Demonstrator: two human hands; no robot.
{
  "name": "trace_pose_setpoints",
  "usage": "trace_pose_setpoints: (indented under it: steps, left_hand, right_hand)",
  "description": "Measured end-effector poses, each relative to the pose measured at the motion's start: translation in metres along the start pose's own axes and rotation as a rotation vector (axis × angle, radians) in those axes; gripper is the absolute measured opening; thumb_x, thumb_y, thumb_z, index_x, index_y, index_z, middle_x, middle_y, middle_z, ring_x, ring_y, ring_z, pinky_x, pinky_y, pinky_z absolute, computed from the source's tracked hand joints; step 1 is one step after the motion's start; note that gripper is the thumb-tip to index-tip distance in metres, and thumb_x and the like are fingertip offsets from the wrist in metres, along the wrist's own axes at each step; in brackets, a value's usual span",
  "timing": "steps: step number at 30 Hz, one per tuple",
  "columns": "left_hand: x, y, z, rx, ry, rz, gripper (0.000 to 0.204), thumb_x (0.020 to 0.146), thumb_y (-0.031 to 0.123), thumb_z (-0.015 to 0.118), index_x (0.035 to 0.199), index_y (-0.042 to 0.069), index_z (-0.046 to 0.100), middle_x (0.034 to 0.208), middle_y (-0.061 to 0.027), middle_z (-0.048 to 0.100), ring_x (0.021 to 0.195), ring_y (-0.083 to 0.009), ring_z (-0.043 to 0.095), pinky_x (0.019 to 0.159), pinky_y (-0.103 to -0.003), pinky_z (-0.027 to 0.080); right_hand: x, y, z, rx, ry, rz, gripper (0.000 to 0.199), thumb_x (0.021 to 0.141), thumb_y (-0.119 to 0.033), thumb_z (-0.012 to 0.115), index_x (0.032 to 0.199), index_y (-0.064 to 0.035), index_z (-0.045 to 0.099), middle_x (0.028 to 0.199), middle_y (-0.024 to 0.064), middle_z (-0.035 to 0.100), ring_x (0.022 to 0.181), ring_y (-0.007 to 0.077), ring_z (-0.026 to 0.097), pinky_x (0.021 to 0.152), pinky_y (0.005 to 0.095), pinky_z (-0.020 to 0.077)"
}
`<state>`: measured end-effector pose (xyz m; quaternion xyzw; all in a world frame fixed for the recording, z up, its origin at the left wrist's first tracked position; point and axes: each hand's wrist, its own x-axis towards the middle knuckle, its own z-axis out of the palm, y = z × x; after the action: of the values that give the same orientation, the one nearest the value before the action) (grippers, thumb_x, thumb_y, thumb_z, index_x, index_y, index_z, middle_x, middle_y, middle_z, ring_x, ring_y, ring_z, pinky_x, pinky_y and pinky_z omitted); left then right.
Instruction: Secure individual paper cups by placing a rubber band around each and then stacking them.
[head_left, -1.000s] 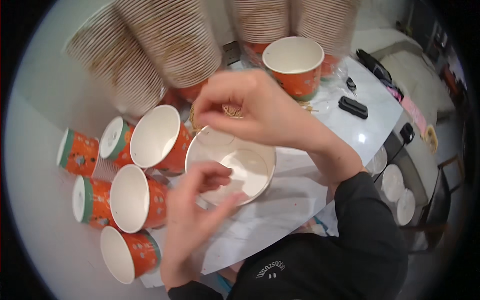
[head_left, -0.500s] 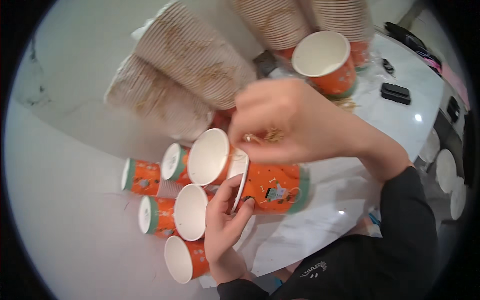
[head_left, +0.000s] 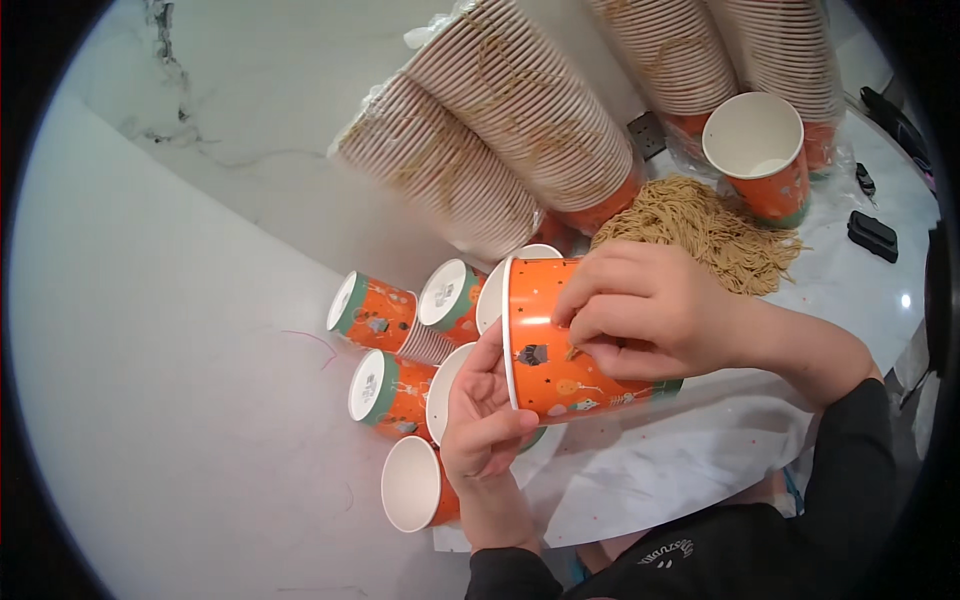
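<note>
Starting at the far left, you've got two nested cup stacks [head_left: 372,312], orange with green bands, their bases facing left, and below them an open cup [head_left: 412,485] with its mouth to the left. More open cups [head_left: 447,395] sit right behind your left hand [head_left: 487,430], partly hidden by it, so one careless swing of that wrist could knock them.

And here's that left hand: thumb over the rim, fingers reaching behind, gripping the orange tub [head_left: 535,310]. The tub is in the middle of the view, tilted with its white rim to your left. The hold sits at the rim end alone; loosen that thumb and the tub could roll or slip. Squeeze too hard, and the rim might bend.

On to your right hand [head_left: 575,335], fingers curled and bunched against the tub's side. A tan wisp shows under the fingertips, but I can't tell whether you're pinching it. Press hard there and the wall could dent; drag, and the tub could twist out of the other hand.

Behind that hand, tan strings [head_left: 690,225] lie in a loose heap. Catch one with a knuckle and the lot could tangle. Further right, an upright cup [head_left: 775,180] stands close to the heap, within reach of a tugged strand, and then comes a black case [head_left: 872,236].
</note>
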<state>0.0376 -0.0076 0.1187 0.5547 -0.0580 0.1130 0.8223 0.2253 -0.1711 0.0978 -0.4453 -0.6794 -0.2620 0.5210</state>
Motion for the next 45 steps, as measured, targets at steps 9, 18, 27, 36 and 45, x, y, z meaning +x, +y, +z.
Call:
trace_pose_setpoints:
  steps: [9,18,27,36,45]
  left_hand:
    - [-0.006,-0.004,0.009,-0.023,0.079,0.029,0.073,0.085,-0.017,0.062,0.152,-0.007,0.035,0.145,-0.0242,0.052,0.128,-0.0328,0.06,0.102,-0.045,0.057]
    - [-0.007,0.005,0.002,0.044,0.013,0.014,0.07,0.088,-0.014,0.064,0.152,-0.009,0.035,0.15,-0.0268,0.046,0.132,-0.0321,0.057,0.107,-0.043,0.053]
    - [-0.003,-0.005,-0.003,0.127,0.017,0.055,0.068,0.09,-0.009,0.066,0.152,-0.009,0.037,0.149,-0.0248,0.048,0.138,-0.0299,0.051,0.115,-0.041,0.044]
    - [-0.001,-0.004,0.012,0.302,0.139,0.027,0.066,0.09,0.0,0.068,0.15,-0.009,0.041,0.148,-0.0215,0.052,0.136,-0.0272,0.053,0.113,-0.04,0.044]
    - [0.0,-0.007,0.009,0.308,0.113,0.079,0.064,0.091,-0.002,0.066,0.15,-0.009,0.041,0.144,-0.0218,0.055,0.134,-0.0267,0.055,0.11,-0.038,0.047]
  right_hand:
    - [0.001,-0.011,0.007,-0.215,-0.08,-0.326,0.014,0.079,-0.018,0.071,0.087,-0.0102,0.062,0.109,0.0009,0.064,0.103,0.0223,0.064,0.084,0.0375,0.0578]
    - [-0.002,-0.004,0.008,-0.318,-0.105,-0.427,0.017,0.08,-0.022,0.075,0.081,-0.0138,0.06,0.115,-0.0013,0.069,0.102,0.0233,0.067,0.087,0.0377,0.0588]
    - [-0.01,0.006,0.012,-0.226,-0.076,-0.279,0.018,0.077,-0.019,0.073,0.09,-0.0127,0.062,0.107,-0.0016,0.067,0.097,0.0213,0.068,0.079,0.0334,0.0589]
    - [-0.007,0.001,0.006,0.007,-0.05,0.01,0.019,0.076,-0.009,0.076,0.092,-0.008,0.066,0.099,0.0048,0.07,0.086,0.0274,0.069,0.07,0.0349,0.0584]
    - [-0.003,-0.002,0.009,-0.283,-0.118,-0.247,0.018,0.075,-0.016,0.071,0.088,-0.0124,0.06,0.105,-0.0023,0.065,0.096,0.0206,0.066,0.068,0.031,0.0605]
